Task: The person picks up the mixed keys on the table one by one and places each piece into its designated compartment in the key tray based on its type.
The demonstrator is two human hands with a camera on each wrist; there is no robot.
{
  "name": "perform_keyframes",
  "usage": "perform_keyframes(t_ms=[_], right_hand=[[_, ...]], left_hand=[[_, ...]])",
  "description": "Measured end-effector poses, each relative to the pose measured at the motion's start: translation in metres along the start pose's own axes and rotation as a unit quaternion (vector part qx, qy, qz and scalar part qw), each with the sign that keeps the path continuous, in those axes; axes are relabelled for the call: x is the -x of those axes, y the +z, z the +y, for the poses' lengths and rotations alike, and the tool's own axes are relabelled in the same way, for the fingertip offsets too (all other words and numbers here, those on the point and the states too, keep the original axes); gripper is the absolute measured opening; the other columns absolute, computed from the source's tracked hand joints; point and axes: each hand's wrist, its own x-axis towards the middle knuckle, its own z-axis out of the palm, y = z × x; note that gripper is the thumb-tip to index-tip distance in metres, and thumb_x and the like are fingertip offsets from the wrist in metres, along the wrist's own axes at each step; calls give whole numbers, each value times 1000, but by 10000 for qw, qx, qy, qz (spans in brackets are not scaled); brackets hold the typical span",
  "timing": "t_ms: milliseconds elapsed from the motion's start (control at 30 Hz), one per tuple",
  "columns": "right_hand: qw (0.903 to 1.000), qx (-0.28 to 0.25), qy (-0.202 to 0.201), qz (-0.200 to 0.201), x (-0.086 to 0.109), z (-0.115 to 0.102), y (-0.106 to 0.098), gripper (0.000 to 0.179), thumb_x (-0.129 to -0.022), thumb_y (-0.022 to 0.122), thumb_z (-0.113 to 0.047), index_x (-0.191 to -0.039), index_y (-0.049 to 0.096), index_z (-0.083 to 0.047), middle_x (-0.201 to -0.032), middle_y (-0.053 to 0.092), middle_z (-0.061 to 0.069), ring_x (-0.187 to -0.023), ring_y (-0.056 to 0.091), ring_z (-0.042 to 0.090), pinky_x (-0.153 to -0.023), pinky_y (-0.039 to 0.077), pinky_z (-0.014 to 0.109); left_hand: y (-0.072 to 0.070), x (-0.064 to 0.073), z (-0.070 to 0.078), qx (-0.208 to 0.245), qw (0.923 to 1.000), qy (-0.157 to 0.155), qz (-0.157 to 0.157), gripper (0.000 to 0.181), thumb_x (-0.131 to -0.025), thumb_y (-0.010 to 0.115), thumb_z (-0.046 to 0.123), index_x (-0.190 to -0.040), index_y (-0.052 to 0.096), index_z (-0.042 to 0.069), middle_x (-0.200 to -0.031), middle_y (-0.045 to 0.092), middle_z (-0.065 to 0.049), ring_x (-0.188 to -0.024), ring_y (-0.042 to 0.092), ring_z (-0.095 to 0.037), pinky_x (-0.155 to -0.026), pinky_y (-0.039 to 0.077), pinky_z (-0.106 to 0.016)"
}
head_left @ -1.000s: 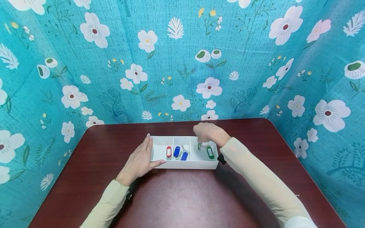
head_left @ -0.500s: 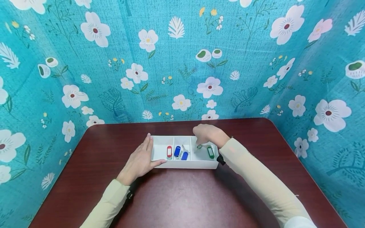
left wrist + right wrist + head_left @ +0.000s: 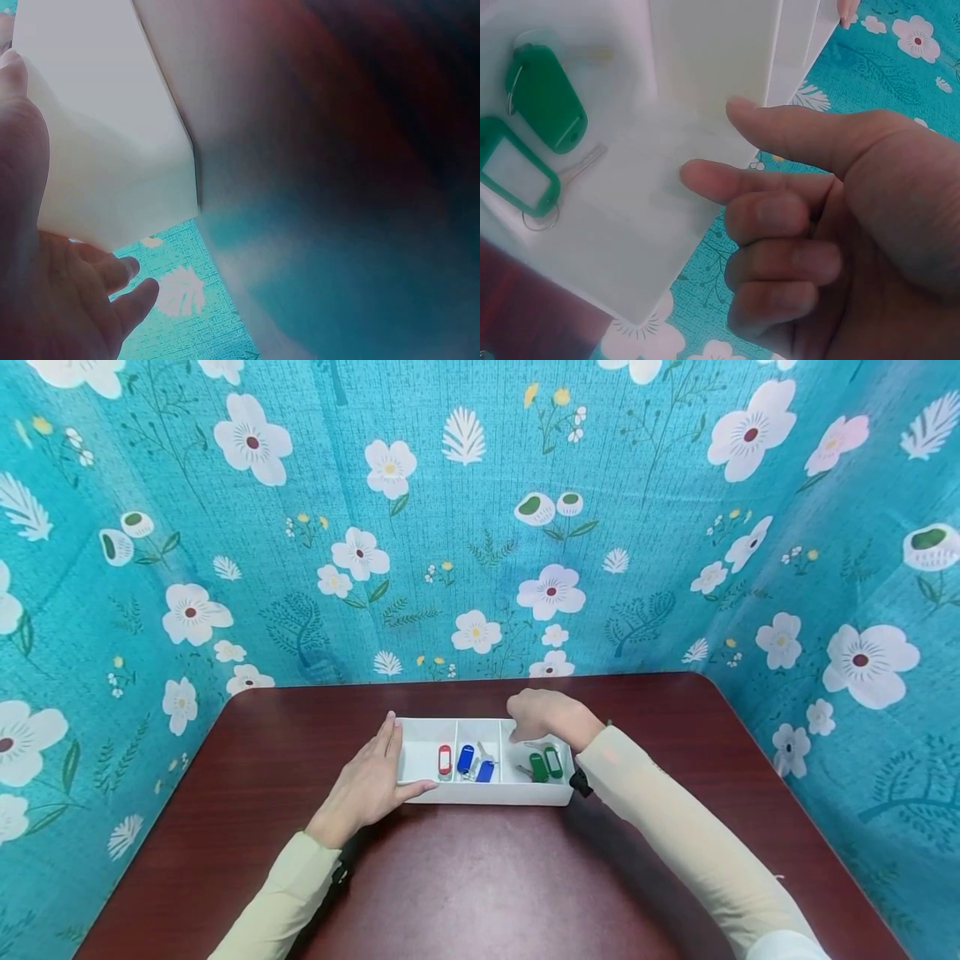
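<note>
A white three-compartment tray (image 3: 487, 794) lies across the table. My left hand (image 3: 365, 782) rests against its left end, fingers straight along the side and thumb along the front wall. Over the right compartment hovers my right hand (image 3: 553, 710); in the right wrist view its thumb and index finger stand apart with nothing between them, the other fingers curled. Below it lie two keys with green key tags, one tag solid green (image 3: 551, 97), the other with a white label (image 3: 516, 166). Blue key tags (image 3: 466, 759) with keys sit in the middle compartment, a red key tag (image 3: 445, 761) in the left.
The dark red-brown table (image 3: 480, 877) extends around the tray. A teal flowered cloth (image 3: 480, 527) hangs behind the table and along both sides.
The right hand has let go of a key with a green tag, which dropped into the right compartment beside the other green one. The left hand and tray have stayed in place.
</note>
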Motion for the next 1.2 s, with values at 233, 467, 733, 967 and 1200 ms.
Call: perform_keyframes(t_ms=[233,467,733,967,1200], right_hand=[[10000,-34,19,2,3,4,0,34,-96,75,-31,-121,71,-7,-106,75,9,-86,67,19,-91,64,42],[9999,-60,60,53,11,7,-1,31,-97,74,-32,-116,72,-7,-98,74,6,-83,67,18,-87,64,41],[9998,-201,11,-12,20,12,-2,22,-99,72,-32,-99,71,-10,-84,69,3,-75,62,16,-70,55,30],[9995,-303,-33,96,25,15,-2,21,-99,73,-31,-90,70,-12,-82,68,3,-70,57,15,-63,49,28],[9984,-470,-82,287,33,20,-1,19,-99,74,-30,-92,71,-12,-81,67,2,-70,56,14,-63,47,28]], left_hand=[[0,-1,0,25,10000,1,-9,121,-89,62,77,-165,18,-5,-176,13,-22,-160,30,-40,-125,39,-50],[0,-1,0,79,10000,7,-1,121,-89,62,78,-165,18,-5,-176,14,-23,-161,30,-40,-126,39,-51],[0,-1,0,117,9999,36,-34,121,-89,62,79,-165,19,-5,-177,13,-22,-161,30,-40,-126,39,-51],[1,0,-1,149,9999,-16,-52,121,-89,61,78,-166,17,-5,-177,12,-22,-161,28,-40,-126,38,-52],[1,0,-2,133,9999,-45,-49,121,-89,63,77,-166,17,-4,-177,12,-22,-160,30,-41,-125,39,-52]])
